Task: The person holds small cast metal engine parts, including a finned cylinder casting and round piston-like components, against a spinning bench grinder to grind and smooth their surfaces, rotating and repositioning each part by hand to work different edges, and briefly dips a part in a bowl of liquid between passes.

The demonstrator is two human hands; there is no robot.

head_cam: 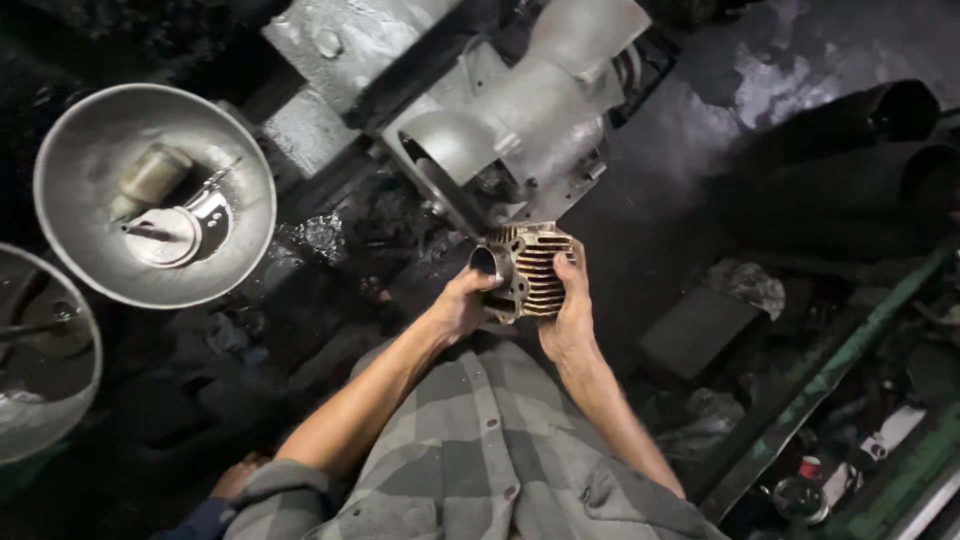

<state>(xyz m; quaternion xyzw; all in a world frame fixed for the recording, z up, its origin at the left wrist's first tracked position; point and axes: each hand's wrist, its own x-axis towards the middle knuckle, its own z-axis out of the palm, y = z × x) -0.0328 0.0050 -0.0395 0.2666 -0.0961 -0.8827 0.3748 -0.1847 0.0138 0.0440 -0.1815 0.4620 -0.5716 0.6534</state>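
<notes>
We hold one finned metal cylinder [528, 272] in both hands, just in front of one grey engine casing [500, 110]. Our left hand [462, 305] has its grip closed around the cylinder's left side by the round port; our right hand [572, 310] grips the fins. Two metal bowls sit at the left: one bowl [155, 195] holding small parts, another [45, 350] partly cut off. One small white package [893, 430] lies at lower right, its print unreadable.

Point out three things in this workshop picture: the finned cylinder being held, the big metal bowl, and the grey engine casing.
finned cylinder [535, 270], head view, on its brownish cooling fins
metal bowl [90, 150], head view, on its bare inner wall
engine casing [540, 100], head view, on its grey curved housing
</notes>
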